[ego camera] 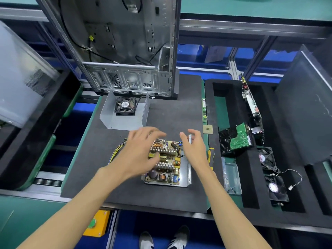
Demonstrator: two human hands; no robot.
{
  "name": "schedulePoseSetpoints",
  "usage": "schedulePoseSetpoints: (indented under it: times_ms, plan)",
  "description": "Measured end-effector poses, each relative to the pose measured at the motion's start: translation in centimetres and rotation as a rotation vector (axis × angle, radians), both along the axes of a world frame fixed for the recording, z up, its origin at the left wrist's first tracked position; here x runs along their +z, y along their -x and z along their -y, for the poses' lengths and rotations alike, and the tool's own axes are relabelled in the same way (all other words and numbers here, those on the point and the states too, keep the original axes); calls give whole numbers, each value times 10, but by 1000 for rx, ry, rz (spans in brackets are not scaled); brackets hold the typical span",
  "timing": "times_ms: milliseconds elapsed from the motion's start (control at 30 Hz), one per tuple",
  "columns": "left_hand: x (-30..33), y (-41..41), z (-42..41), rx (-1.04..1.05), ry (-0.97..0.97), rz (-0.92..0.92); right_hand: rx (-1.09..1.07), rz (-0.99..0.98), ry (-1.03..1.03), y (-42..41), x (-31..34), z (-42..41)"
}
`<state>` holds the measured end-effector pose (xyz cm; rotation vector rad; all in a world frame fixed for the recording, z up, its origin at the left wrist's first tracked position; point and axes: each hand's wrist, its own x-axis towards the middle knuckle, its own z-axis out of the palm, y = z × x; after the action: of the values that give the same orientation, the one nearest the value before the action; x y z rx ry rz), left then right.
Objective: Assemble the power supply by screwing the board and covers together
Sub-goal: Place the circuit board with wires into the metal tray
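Dark foam mat (100, 177), frame centre: your spread left hand (142, 150) and right hand (193, 146) are hovering over the brown component-packed circuit board (167, 166); snagging could be unseating it.

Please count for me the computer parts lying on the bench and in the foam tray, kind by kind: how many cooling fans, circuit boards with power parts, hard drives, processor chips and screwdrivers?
Cooling fans: 3
Power supply board: 1
Hard drive: 1
Processor chip: 1
Screwdriver: 1
Total: 7
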<state>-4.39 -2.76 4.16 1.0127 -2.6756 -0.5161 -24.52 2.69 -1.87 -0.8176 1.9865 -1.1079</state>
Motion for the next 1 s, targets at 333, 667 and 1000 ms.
schedulePoseSetpoints:
  times_ms: [333, 667, 1000]
  plan:
    - [-31, -64, 46, 501, -378, 63, -132, 21, 28, -8, -3, -5]
    - [-14, -65, 72, 483, -267, -110, -158, 12, 82, -13, 3, -6]
    - [-30, -50, 88, 449, -261, 83, -173, 53, 96, -14, 2, -5]
